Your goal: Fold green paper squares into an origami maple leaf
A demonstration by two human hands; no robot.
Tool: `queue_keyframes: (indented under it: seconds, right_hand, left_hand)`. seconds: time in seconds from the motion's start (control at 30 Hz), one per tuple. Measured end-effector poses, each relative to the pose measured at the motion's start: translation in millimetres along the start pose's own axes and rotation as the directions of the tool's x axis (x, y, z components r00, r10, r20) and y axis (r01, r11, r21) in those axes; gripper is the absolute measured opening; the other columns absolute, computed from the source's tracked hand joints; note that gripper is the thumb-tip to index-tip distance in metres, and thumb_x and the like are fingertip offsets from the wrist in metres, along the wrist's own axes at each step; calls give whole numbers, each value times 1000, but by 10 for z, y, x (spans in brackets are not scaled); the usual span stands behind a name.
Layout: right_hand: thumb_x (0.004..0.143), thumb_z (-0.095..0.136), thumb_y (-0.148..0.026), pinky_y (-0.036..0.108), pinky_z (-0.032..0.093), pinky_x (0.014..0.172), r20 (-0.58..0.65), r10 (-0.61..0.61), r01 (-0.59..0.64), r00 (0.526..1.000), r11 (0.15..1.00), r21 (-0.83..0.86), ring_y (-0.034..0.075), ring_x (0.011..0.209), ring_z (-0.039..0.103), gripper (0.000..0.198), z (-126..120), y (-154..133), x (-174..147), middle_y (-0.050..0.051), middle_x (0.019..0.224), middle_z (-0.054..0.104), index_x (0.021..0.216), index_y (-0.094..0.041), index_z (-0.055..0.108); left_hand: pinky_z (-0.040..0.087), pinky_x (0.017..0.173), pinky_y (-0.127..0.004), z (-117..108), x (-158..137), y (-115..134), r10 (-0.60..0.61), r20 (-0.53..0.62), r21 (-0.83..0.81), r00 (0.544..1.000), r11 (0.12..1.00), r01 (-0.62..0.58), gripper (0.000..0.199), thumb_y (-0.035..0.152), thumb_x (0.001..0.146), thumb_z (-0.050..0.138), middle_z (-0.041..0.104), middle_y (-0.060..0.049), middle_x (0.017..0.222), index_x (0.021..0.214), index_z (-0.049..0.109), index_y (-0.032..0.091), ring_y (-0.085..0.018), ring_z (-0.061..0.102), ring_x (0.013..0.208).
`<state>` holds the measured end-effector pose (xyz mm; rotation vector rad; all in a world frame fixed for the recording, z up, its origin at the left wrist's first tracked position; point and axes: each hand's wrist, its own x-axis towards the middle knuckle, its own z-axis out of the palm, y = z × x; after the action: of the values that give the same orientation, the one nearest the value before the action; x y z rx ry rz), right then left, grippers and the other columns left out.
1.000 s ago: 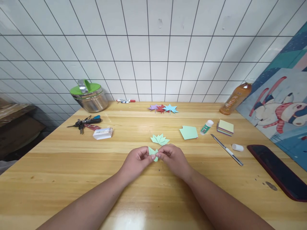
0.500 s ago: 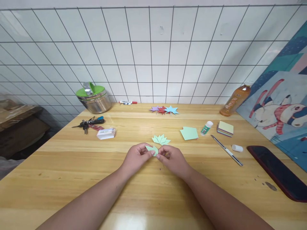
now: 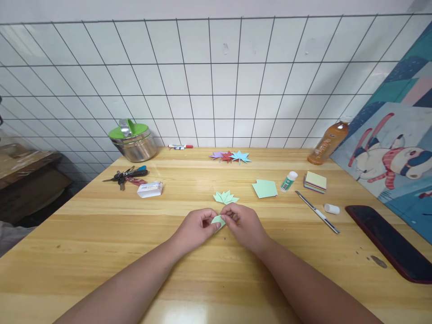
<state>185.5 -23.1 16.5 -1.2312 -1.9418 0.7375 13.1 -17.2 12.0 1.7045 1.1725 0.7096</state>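
Note:
Between my two hands is a small folded piece of light green paper. My left hand pinches its left side between thumb and fingers. From the right, my right hand grips its upper edge, covering part of it. Just beyond my fingers lies a light green folded paper leaf with several points. Farther back rest three finished-looking paper leaves: a purple one, a red one and a light blue one, overlapping. Flat green paper sheets lie right of the green leaf.
To the right are a glue stick, its white cap, a utility knife, a sticky-note stack, a phone and a tea bottle. Leftward are a small box, keys, a lidded pot and markers.
The held green paper has been turned and lowered slightly toward me, and less of it shows. My right fingers have shifted onto its upper edge. The view has tilted slightly up.

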Motion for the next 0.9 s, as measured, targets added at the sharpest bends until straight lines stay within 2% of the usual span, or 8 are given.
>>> queue_keyframes:
  seconds: [0.23, 0.33, 0.53, 0.63, 0.9]
  right_hand:
    - [80, 53, -20, 25, 41, 65, -6, -28, 28, 1000, 997, -71, 15, 72, 57, 10, -19, -2, 17, 0, 75, 65, 82, -23, 63]
    - [81, 53, -21, 25, 43, 65, -26, -6, 5, 1000, 1000, -19, 14, 72, 59, 11, -1, 18, 14, 0, 76, 66, 85, -23, 63]
    - [80, 54, -23, 26, 47, 67, -65, 42, -33, 997, 991, 132, 14, 77, 62, 20, 36, 58, 9, 1, 87, 67, 98, -24, 61]
    - [79, 54, -23, 25, 49, 67, -55, 39, -30, 998, 989, 148, 14, 78, 62, 21, 36, 48, 13, 1, 88, 67, 98, -24, 62]
    - [77, 56, -21, 23, 49, 62, -72, 11, -3, 997, 993, 114, 13, 71, 62, 22, 12, 17, 9, 1, 87, 67, 98, -25, 64]
  left_hand:
    - [37, 62, -23, -55, 6, 81, 5, 108, -187, 994, 982, 16, 27, 38, 78, 54, 55, 0, 64, 68, 60, 14, -13, 48, 63]
    - [39, 64, -23, -57, 24, 64, -33, 99, -224, 995, 973, 55, 27, 39, 76, 58, 59, -1, 64, 68, 63, 14, -13, 51, 63]
    - [40, 58, -23, -78, 40, 30, -166, 70, -360, 984, 915, 180, 31, 44, 70, 64, 61, -2, 60, 72, 66, 13, -12, 53, 57]
    - [40, 57, -22, -93, 44, 49, -200, 55, -416, 978, 886, 205, 32, 44, 67, 67, 61, -3, 59, 70, 65, 12, -12, 54, 56]
    - [41, 55, -22, -91, 50, 46, -203, 42, -445, 978, 873, 201, 31, 43, 69, 66, 60, -2, 58, 70, 63, 12, -11, 53, 53]
